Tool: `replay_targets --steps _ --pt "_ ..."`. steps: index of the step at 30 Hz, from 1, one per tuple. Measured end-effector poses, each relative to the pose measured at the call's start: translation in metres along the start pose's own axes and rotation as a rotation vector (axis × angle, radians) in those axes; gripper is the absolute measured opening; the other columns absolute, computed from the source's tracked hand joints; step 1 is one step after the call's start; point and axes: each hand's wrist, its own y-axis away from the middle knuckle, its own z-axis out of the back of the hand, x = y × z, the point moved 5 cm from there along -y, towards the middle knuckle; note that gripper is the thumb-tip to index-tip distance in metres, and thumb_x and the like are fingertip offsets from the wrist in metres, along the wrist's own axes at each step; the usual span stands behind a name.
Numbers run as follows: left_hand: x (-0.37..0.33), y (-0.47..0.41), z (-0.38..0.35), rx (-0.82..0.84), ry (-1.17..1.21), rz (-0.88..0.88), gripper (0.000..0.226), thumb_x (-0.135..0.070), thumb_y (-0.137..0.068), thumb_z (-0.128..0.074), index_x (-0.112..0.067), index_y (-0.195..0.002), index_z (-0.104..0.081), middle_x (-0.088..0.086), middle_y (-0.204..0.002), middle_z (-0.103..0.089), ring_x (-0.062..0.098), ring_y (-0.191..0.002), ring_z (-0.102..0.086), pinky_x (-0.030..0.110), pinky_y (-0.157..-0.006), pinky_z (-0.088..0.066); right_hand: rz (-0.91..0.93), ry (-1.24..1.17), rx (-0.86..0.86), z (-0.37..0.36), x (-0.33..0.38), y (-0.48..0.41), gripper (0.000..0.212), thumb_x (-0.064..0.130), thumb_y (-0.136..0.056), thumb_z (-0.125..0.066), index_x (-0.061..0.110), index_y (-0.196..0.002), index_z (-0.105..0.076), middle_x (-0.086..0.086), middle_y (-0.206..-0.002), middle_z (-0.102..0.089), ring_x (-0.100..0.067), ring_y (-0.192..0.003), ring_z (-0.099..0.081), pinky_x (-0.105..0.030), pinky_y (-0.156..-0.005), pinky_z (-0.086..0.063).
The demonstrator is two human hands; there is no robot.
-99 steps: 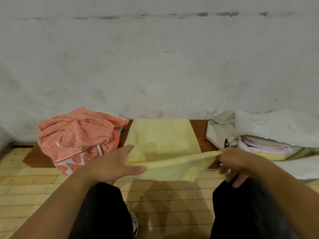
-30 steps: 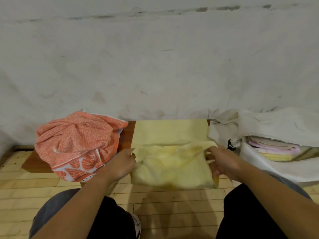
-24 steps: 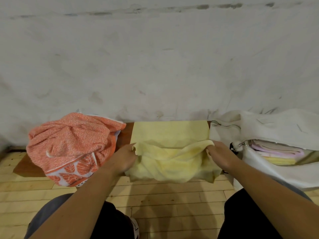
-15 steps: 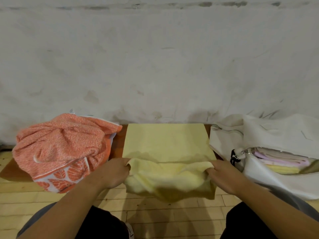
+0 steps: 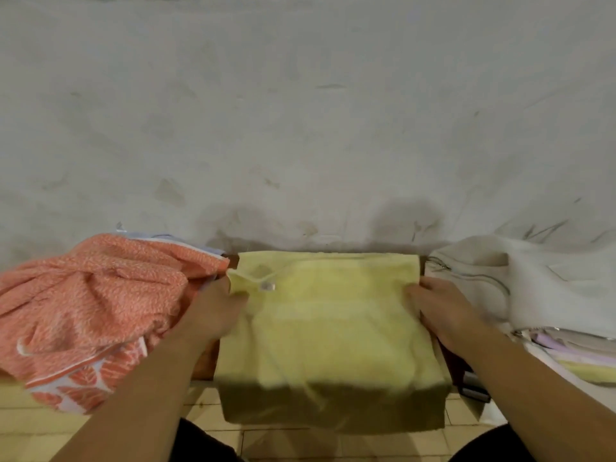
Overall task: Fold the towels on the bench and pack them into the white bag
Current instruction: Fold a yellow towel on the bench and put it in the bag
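Scuffed grey-white wall fills the upper half of the frame; pale wooden floor (image 5: 83, 425) runs along the bottom. Bench (image 5: 204, 363) is mostly covered, with only slivers of brown showing. At centre, the yellow towel (image 5: 330, 328) lies across the bench, doubled over, its far edges roughly level near the wall and its near fold hanging over the front edge in shadow. A small pale tag (image 5: 266, 287) shows near its upper left corner. Left hand (image 5: 213, 315) pinches the towel's left edge, thumb on top, fingers tucked out of sight. Right hand (image 5: 440, 311) pinches the right edge likewise; motion blur hides the finger detail. At left of frame, the orange patterned towel (image 5: 90, 305) sits crumpled, not yet folded, touching the left hand. At right of frame, the white bag (image 5: 520, 281) lies open, zip visible, with folded towels (image 5: 573, 353) stacked inside. Judgement: step in hand is laying the first fold of the yellow towel. The next move probably calls for releasing and smoothing, then a further fold to bring it down to the size of the bag opening, keeping the corners aligned. The orange towel is left to fold and pack.
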Motion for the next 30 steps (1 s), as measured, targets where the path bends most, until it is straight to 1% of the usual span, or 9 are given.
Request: replay_targets --steps 2,5,10,15,16,19,22,26,30 --pt "0.006 -0.005 -0.007 0.027 -0.085 0.02 0.016 -0.029 -0.089 -0.062 -0.031 -0.102 -0.07 -0.005 -0.098 -0.071 0.015 -0.086 -0.066 0.029 -0.07 -0.053 0.016 0.127 -0.023 -0.006 -0.012 -0.006 0.011 0.028 -0.099 -0.059 0.029 -0.095 -0.07 0.004 -0.092 -0.071 -0.019 -0.086 -0.067 -0.043 -0.085 -0.056" --pt "-0.003 -0.012 -0.007 -0.041 -0.064 0.005 0.017 -0.032 -0.09 -0.063 -0.034 -0.106 -0.067 -0.014 -0.101 -0.068 0.007 -0.091 -0.063 0.028 -0.08 -0.05 0.033 0.251 -0.081 -0.006 -0.02 -0.016 0.028 0.046 -0.097 -0.058 0.028 -0.117 -0.067 0.009 -0.106 -0.069 -0.013 -0.092 -0.065 -0.036 -0.082 -0.055" --pt "-0.013 -0.016 -0.013 -0.109 -0.206 -0.049 0.006 -0.038 -0.096 -0.055 -0.036 -0.098 -0.06 -0.017 -0.088 -0.064 0.009 -0.084 -0.061 0.038 -0.091 -0.05 0.128 0.388 -0.112 -0.008 -0.013 -0.02 0.018 0.041 -0.102 -0.054 0.026 -0.107 -0.062 0.009 -0.096 -0.065 -0.003 -0.08 -0.055 -0.02 -0.061 -0.04" --pt "-0.019 -0.014 -0.019 -0.096 -0.411 -0.052 0.016 -0.036 -0.102 -0.045 -0.028 -0.095 -0.058 -0.01 -0.075 -0.061 -0.003 -0.068 -0.049 0.039 -0.097 -0.043 0.077 0.507 -0.045 -0.005 -0.016 -0.016 0.024 0.028 -0.097 -0.054 0.01 -0.082 -0.052 -0.002 -0.072 -0.057 -0.015 -0.061 -0.046 -0.028 -0.054 -0.039" --pt "-0.018 -0.011 -0.02 -0.071 -0.448 -0.043 0.019 -0.038 -0.102 -0.044 -0.028 -0.09 -0.055 -0.009 -0.073 -0.062 -0.001 -0.067 -0.049 0.038 -0.096 -0.042 0.069 0.533 -0.042 -0.004 -0.017 -0.014 0.026 0.029 -0.095 -0.056 0.007 -0.081 -0.053 -0.004 -0.07 -0.056 -0.016 -0.06 -0.046 -0.028 -0.054 -0.039" --pt "-0.018 -0.002 -0.02 0.015 -0.434 -0.013 0.029 -0.038 -0.101 -0.047 -0.024 -0.076 -0.05 -0.003 -0.067 -0.059 0.012 -0.062 -0.055 0.032 -0.071 -0.039 0.06 0.608 -0.03 -0.001 -0.016 -0.008 0.031 0.039 -0.095 -0.057 0.009 -0.094 -0.063 -0.008 -0.083 -0.067 -0.019 -0.07 -0.059 -0.027 -0.057 -0.043" --pt "-0.02 0.003 -0.01 -0.027 -0.43 -0.019 0.035 -0.037 -0.101 -0.048 -0.013 -0.079 -0.06 0.003 -0.068 -0.059 0.016 -0.063 -0.056 0.029 -0.057 -0.035 0.108 0.633 -0.044 -0.002 -0.008 -0.005 0.025 0.043 -0.1 -0.054 0.02 -0.098 -0.064 0.005 -0.079 -0.061 -0.005 -0.069 -0.054 -0.018 -0.056 -0.037" --pt "-0.018 -0.005 0.003 -0.101 -0.306 -0.043 0.039 -0.039 -0.1 -0.049 -0.006 -0.092 -0.068 0.006 -0.077 -0.066 0.017 -0.072 -0.059 0.029 -0.067 -0.044 0.288 0.578 -0.171 0.001 0.014 -0.008 0.021 0.034 -0.1 -0.055 0.022 -0.084 -0.061 0.009 -0.074 -0.063 -0.005 -0.07 -0.057 -0.014 -0.056 -0.034" --pt "-0.011 -0.019 0.008 -0.206 -0.247 -0.027 0.032 -0.034 -0.101 -0.052 -0.007 -0.092 -0.066 -0.006 -0.072 -0.056 0.006 -0.069 -0.049 0.017 -0.061 -0.032 0.299 0.362 -0.265 0.005 0.03 -0.03 0.009 0.025 -0.098 -0.057 0.027 -0.094 -0.066 0.018 -0.08 -0.062 0.006 -0.074 -0.054 -0.008 -0.059 -0.035"
